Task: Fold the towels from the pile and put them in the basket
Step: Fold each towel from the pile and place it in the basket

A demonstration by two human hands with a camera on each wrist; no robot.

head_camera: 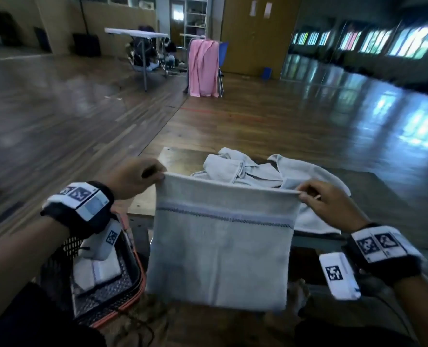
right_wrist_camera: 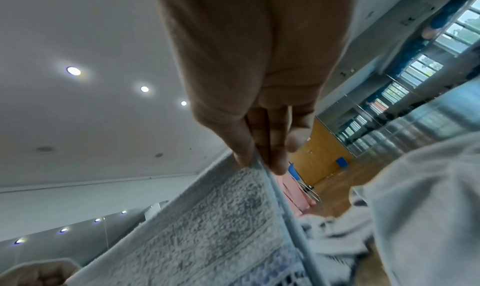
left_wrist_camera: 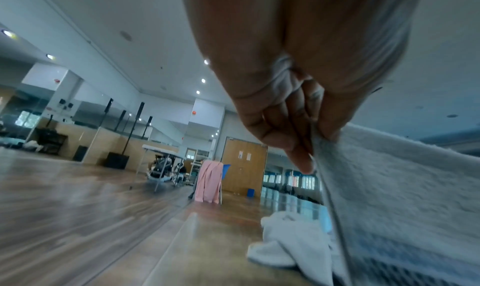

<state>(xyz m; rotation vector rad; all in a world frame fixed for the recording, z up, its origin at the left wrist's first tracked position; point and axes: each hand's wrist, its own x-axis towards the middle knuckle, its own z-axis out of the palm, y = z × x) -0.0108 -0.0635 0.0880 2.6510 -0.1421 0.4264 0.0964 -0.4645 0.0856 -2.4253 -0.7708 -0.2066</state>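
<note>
The left hand (head_camera: 133, 177) and right hand (head_camera: 329, 200) each pinch 1 top corner of a grey towel (head_camera: 220, 249), thumb against fingers in a tight grip, so it hangs flat in front of the towel pile (head_camera: 253, 169) on the wooden surface (head_camera: 178, 156). Left of the towel sits the basket (head_camera: 127, 284), holding folded towels (head_camera: 96, 271).
</note>
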